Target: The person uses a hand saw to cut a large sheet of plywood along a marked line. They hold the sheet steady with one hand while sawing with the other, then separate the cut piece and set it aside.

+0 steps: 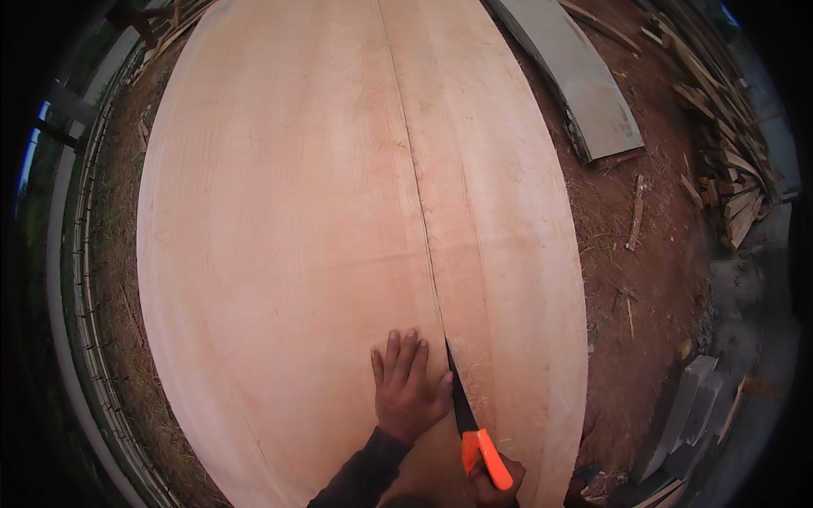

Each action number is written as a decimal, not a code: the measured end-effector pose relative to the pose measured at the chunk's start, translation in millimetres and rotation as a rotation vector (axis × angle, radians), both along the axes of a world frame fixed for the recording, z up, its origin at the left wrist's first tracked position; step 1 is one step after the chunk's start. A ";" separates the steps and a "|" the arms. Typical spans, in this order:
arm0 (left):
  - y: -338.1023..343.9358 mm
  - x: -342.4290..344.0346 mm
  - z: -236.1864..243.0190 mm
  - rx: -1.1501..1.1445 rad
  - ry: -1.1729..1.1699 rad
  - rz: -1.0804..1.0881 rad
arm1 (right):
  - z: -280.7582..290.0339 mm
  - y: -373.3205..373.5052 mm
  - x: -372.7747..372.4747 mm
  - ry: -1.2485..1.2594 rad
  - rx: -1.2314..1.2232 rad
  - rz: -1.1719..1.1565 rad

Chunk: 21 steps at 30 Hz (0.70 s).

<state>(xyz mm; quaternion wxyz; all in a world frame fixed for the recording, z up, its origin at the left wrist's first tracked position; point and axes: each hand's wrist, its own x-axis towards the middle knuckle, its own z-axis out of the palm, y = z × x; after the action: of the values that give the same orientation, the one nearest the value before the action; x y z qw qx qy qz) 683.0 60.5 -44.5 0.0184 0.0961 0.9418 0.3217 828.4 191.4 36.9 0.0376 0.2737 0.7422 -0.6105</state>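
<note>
A large pale plywood sheet fills the middle of the view, with a long dark line running lengthwise a little right of its centre. My left hand lies spread on the sheet just left of that line, its thumb close to the saw blade. My right hand grips the orange handle of a hand saw at the lower middle. The saw's dark blade points away from me along the line and sits in it. Fine pale sawdust shows beside the blade.
Reddish dirt ground surrounds the sheet. A weathered board lies at the upper right, near a heap of timber offcuts. Grey blocks sit at the lower right. Long thin poles run along the left side.
</note>
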 end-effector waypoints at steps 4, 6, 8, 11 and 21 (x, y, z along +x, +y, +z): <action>-1.6 2.6 -2.4 -0.031 0.035 0.006 | -9.4 -7.1 9.5 0.014 -0.052 -0.073; -5.5 6.4 -1.2 -0.053 0.038 0.007 | -11.9 -8.8 13.7 0.001 -0.090 -0.073; -4.4 6.0 -2.4 -0.039 0.059 0.001 | -12.1 -4.6 16.3 -0.002 -0.098 -0.051; -3.1 7.8 2.6 -0.125 0.063 -0.022 | -4.1 -13.5 11.5 0.035 -0.137 -0.083; 16.8 3.0 10.0 -0.277 0.119 -0.073 | 4.6 0.6 10.6 0.096 -0.007 -0.016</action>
<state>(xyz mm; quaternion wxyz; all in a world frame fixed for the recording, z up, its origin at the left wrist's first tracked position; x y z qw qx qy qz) 686.0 77.3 -34.4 -0.0128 0.1457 0.9724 0.1816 839.0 192.0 41.5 -0.0021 0.2499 0.7388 -0.6259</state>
